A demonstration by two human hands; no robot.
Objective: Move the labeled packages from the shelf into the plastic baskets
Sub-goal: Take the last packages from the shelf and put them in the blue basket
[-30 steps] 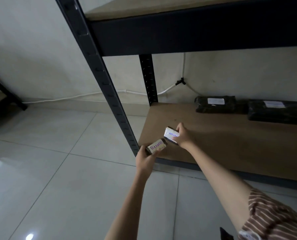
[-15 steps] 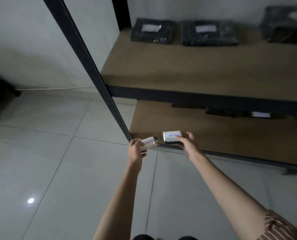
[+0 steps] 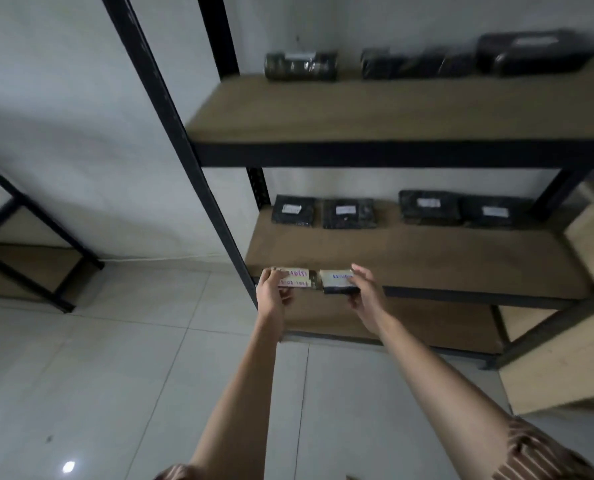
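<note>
before the shelf [image 3: 409, 261], left hand [image 3: 271, 296] and right hand [image 3: 366, 294] each still holding 1 package, now raised higher

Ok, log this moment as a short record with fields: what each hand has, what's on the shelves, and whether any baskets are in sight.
left hand: left hand holds a small labeled package
right hand: right hand holds a second small package
packages relation: side by side, ends close together; contact unclear
middle shelf: middle shelf carries four dark wrapped parcels with white labels, along the back
upper shelf: upper shelf carries three dark parcels, blurred
baskets: none in view
floor: pale tiles
</note>
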